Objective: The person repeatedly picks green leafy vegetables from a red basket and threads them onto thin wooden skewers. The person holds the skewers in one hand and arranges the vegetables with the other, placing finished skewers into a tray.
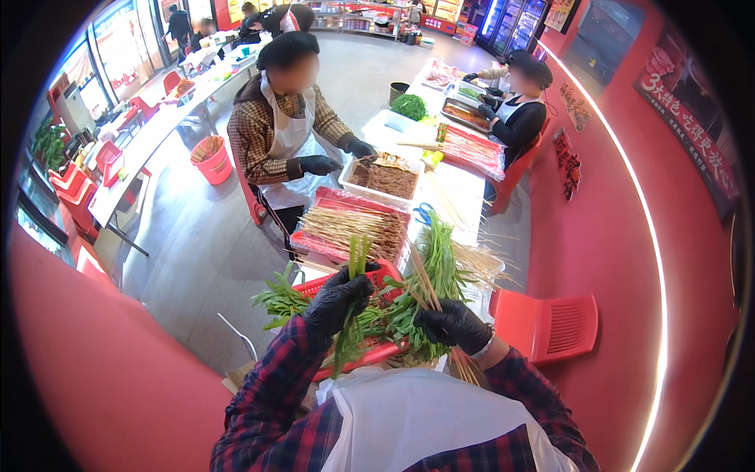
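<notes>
Black gloves cover both of my hands. My left hand (340, 298) grips a small bunch of green leafy stems (357, 258), cut ends up and leaves hanging below the fist. Several thin wooden skewers (422, 276) are held in my right hand (453, 326), poking out above and below it. Both hands are over a red plastic basket (360, 361) of leafy greens (377, 321). Beside the right hand, a taller heap of long-stemmed greens (439, 259) lies on the table, partly over the basket.
Ahead lies a red tray (330, 251) of skewered meat, then a white tub (377, 196) of meat pieces. Blue-handled scissors (423, 213) and loose skewers (483, 259) lie on the white table (466, 203). A co-worker (289, 124) sits at left, others (522, 100) at right. A red chair (545, 324) stands right.
</notes>
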Action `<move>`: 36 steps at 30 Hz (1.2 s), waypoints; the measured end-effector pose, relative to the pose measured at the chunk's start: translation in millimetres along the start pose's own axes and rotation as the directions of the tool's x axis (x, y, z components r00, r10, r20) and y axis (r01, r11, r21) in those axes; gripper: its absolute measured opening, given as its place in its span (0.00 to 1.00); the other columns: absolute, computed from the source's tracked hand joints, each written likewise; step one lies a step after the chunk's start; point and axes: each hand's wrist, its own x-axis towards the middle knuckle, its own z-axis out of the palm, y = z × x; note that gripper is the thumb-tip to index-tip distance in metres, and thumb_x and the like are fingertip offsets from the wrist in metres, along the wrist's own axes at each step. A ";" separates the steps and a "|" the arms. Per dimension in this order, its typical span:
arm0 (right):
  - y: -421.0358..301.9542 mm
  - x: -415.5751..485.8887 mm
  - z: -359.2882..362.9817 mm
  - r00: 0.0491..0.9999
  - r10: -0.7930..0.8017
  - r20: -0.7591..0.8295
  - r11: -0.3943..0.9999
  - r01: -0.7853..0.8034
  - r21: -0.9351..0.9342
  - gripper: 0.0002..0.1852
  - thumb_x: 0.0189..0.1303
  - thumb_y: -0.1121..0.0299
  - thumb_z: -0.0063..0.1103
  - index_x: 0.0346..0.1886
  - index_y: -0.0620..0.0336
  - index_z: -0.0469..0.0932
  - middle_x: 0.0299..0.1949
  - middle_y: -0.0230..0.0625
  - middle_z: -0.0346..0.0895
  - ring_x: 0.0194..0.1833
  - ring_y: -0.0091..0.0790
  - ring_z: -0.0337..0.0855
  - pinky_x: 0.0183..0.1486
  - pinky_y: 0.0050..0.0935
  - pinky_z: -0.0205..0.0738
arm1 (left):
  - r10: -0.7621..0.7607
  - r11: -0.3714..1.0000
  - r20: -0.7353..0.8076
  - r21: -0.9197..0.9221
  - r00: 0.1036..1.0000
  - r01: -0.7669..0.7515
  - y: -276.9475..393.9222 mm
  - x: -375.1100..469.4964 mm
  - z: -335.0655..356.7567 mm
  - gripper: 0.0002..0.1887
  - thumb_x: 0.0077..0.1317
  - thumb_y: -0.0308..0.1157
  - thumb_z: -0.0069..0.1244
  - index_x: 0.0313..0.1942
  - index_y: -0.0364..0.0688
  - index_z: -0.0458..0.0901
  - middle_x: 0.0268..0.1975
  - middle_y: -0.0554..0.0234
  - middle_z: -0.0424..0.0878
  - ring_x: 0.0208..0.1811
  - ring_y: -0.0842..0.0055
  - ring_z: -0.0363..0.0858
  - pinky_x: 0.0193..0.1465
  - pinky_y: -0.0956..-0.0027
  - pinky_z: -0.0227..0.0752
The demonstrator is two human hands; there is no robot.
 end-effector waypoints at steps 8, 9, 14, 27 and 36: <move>30.3 -12.6 -0.5 0.991 -0.105 -0.087 0.990 0.112 0.085 0.06 0.54 0.70 0.52 0.34 0.61 0.71 0.18 0.29 0.69 0.14 0.16 0.62 0.15 0.16 0.53 | -0.050 0.993 0.006 0.106 0.999 0.049 -11.2 2.5 19.2 0.08 0.61 0.34 0.44 0.37 0.39 0.74 0.23 0.70 0.72 0.18 0.85 0.68 0.19 0.82 0.60; 34.0 -14.1 -2.0 0.985 -0.122 -0.121 0.985 0.135 0.104 0.06 0.54 0.71 0.52 0.35 0.59 0.70 0.19 0.29 0.70 0.15 0.16 0.64 0.15 0.16 0.55 | -0.057 0.990 0.006 0.127 0.998 0.056 -13.1 1.4 19.6 0.09 0.61 0.34 0.44 0.38 0.39 0.74 0.23 0.70 0.72 0.18 0.85 0.68 0.18 0.82 0.60; 46.0 -24.6 -11.6 0.976 -0.182 -0.116 0.982 0.185 0.018 0.04 0.53 0.74 0.51 0.32 0.61 0.68 0.19 0.32 0.70 0.12 0.17 0.61 0.13 0.16 0.53 | -0.045 0.998 0.010 0.049 0.999 0.045 -12.5 -7.3 32.2 0.13 0.62 0.35 0.42 0.44 0.37 0.71 0.23 0.67 0.72 0.18 0.84 0.67 0.21 0.82 0.61; 68.0 -31.7 -18.6 0.967 -0.239 -0.089 0.956 0.250 0.152 0.06 0.53 0.80 0.46 0.35 0.63 0.68 0.25 0.31 0.69 0.27 0.23 0.71 0.29 0.21 0.65 | -0.073 0.991 -0.139 0.102 0.988 0.088 -20.4 -6.4 27.1 0.09 0.54 0.24 0.50 0.37 0.38 0.75 0.28 0.65 0.78 0.22 0.80 0.76 0.20 0.81 0.66; 70.2 -32.3 -18.6 0.955 -0.276 -0.107 0.955 0.285 0.082 0.05 0.53 0.80 0.47 0.34 0.63 0.68 0.25 0.31 0.69 0.24 0.22 0.71 0.27 0.22 0.66 | -0.053 0.986 -0.176 0.144 0.983 0.079 -22.3 -8.2 30.1 0.09 0.53 0.23 0.51 0.35 0.38 0.76 0.28 0.65 0.79 0.24 0.80 0.78 0.18 0.83 0.62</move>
